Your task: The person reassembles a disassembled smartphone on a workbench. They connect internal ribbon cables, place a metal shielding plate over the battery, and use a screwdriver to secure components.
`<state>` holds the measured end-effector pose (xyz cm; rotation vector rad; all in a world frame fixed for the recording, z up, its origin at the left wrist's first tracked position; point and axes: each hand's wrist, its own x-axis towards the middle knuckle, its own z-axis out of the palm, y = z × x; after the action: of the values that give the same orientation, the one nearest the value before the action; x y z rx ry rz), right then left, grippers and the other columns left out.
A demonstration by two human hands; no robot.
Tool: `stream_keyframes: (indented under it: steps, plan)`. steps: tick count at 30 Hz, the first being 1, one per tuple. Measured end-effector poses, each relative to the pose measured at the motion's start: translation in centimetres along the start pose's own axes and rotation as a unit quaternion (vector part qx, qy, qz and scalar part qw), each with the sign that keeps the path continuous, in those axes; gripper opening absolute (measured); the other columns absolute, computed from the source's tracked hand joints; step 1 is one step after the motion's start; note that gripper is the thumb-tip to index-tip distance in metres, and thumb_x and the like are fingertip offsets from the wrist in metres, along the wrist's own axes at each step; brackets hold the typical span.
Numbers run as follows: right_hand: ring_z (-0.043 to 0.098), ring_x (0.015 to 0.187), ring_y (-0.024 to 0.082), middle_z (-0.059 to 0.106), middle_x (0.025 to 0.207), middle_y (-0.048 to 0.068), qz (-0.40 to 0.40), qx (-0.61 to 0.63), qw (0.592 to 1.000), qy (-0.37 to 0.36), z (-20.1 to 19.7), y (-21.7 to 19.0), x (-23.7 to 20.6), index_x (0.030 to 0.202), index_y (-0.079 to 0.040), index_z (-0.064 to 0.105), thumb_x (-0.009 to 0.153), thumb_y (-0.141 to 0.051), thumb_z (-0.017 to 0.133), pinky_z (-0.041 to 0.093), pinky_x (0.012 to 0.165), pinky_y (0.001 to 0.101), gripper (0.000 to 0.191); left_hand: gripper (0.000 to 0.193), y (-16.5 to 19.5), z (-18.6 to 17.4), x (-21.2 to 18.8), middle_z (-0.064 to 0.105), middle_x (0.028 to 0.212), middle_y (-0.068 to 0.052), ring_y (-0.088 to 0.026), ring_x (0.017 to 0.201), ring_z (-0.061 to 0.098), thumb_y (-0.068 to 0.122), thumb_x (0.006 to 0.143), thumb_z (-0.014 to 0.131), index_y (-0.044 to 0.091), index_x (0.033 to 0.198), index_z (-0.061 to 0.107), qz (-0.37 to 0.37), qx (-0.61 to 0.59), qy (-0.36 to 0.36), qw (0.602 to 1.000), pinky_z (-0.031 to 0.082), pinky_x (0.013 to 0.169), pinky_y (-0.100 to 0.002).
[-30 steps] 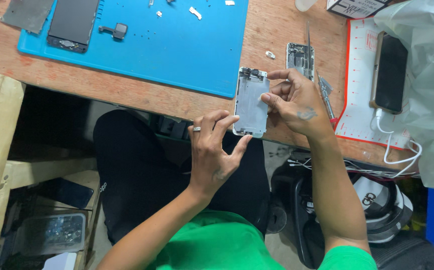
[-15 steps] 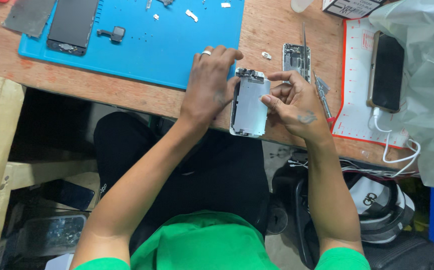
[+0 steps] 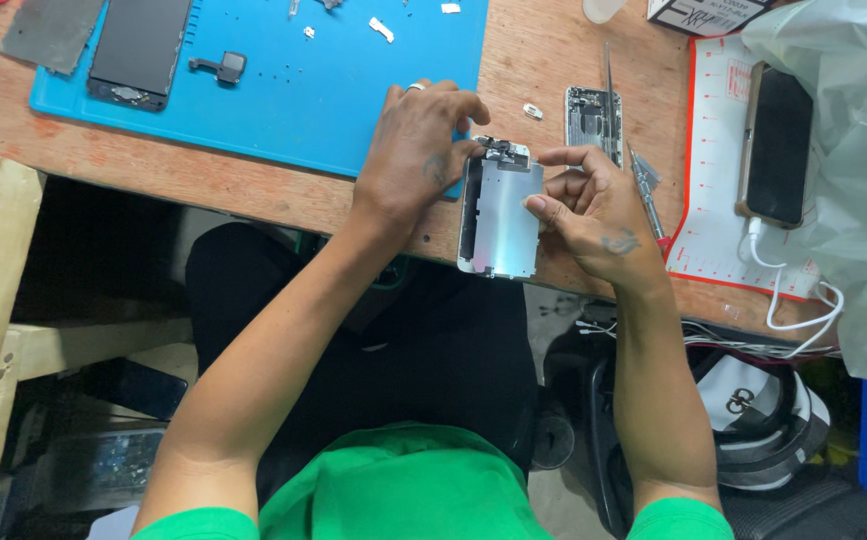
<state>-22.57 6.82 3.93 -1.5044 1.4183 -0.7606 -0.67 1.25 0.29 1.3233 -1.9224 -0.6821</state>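
A phone screen assembly [image 3: 500, 215] with a silver metal back plate is held upright over the table's near edge. My right hand [image 3: 593, 215] grips its right side. My left hand [image 3: 418, 150], a ring on one finger, pinches the small parts at its top end with the fingertips. An opened phone body [image 3: 591, 118] lies on the wooden table just beyond my right hand, with tweezers [image 3: 608, 70] across it and a screwdriver [image 3: 645, 190] beside my right hand.
A blue work mat [image 3: 293, 90] holds a black phone screen [image 3: 141, 50], a small black part [image 3: 221, 67] and several tiny pieces. A dark phone [image 3: 775, 145] on a red-edged white mat [image 3: 713, 180] has a white cable plugged in. A plastic bag [image 3: 843, 150] lies at the right.
My left hand rose from below the screen assembly to its top end and now pinches there. The assembly has shifted slightly toward the table edge.
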Motion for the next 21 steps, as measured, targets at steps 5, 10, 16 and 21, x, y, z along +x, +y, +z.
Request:
stream_keyframes:
  steps: [5, 10, 16, 21]
  plan:
    - [0.068, 0.080, 0.007, 0.072, 0.091, 0.007, -0.004, -0.019, 1.000, 0.000, 0.1, -0.3, -0.1, 0.129, 0.005, 0.054, 0.092, -0.002, 0.075, 0.055, 0.069, 0.0203, 0.043, 0.022, 0.0, -0.1, 0.1, 0.071, 0.088, -0.002, -0.019, 0.092, 0.060, 0.023, 0.084, 0.079, 0.013, 0.103, 0.078, 0.012, -0.014, 0.017, 1.000, 0.041, 0.094, -0.037]
    - [0.069, 0.078, 0.007, 0.072, 0.089, 0.007, 0.002, -0.037, 0.999, 0.000, 0.3, -0.8, 0.1, 0.127, 0.005, 0.055, 0.091, -0.003, 0.075, 0.055, 0.065, 0.0204, 0.042, 0.014, 0.2, 0.0, 0.6, 0.070, 0.083, 0.000, -0.017, 0.087, 0.059, 0.024, 0.085, 0.077, 0.015, 0.095, 0.080, 0.004, -0.017, -0.001, 1.000, 0.041, 0.094, -0.035]
    - [0.067, 0.070, 0.007, 0.071, 0.084, 0.005, 0.033, -0.067, 0.997, 0.005, 0.5, -1.6, 0.4, 0.126, 0.004, 0.058, 0.089, -0.004, 0.075, 0.054, 0.056, 0.0224, 0.041, 0.012, 0.1, -0.1, 0.6, 0.069, 0.082, -0.002, -0.018, 0.087, 0.058, 0.023, 0.088, 0.075, 0.014, 0.094, 0.081, 0.010, -0.034, 0.005, 0.999, 0.042, 0.094, -0.036]
    - [0.067, 0.074, 0.006, 0.071, 0.086, 0.003, 0.008, -0.106, 0.994, 0.004, 0.6, -1.6, 1.1, 0.125, 0.004, 0.061, 0.090, -0.005, 0.077, 0.053, 0.062, 0.0213, 0.040, 0.013, -0.2, -0.2, 0.6, 0.069, 0.084, -0.002, -0.019, 0.089, 0.060, 0.022, 0.086, 0.076, 0.013, 0.094, 0.081, 0.008, -0.056, 0.009, 0.998, 0.044, 0.094, -0.037]
